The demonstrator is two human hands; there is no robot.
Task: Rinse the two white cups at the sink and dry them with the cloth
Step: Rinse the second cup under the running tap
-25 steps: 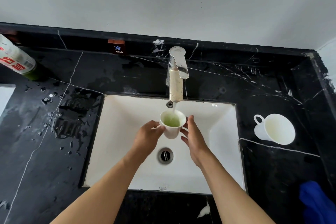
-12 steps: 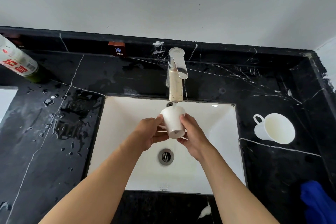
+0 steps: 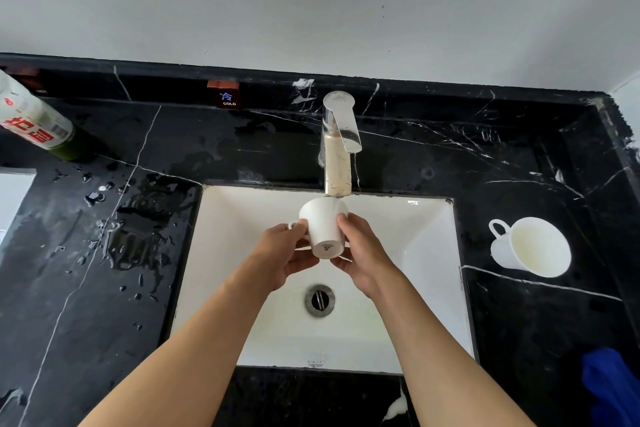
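A white cup [image 3: 322, 225] is held over the white sink [image 3: 426, 253], just under the faucet spout [image 3: 337, 152]. It is tipped away from me, so its base faces the camera and its mouth is hidden. My left hand [image 3: 282, 255] grips its handle side and my right hand [image 3: 360, 253] grips its right side. A second white cup [image 3: 531, 248] stands upright on the black counter right of the sink, handle to the left. A blue cloth [image 3: 611, 388] lies at the counter's lower right.
The black marble counter [image 3: 104, 288] left of the sink is wet with puddles and drops. A spray can [image 3: 33, 120] lies at the far left. The drain [image 3: 319, 300] sits below my hands. A raised counter lip runs along the wall.
The cup was upright under the faucet with greenish water in it; it has been tipped over so its base faces me. My right hand closed onto it.
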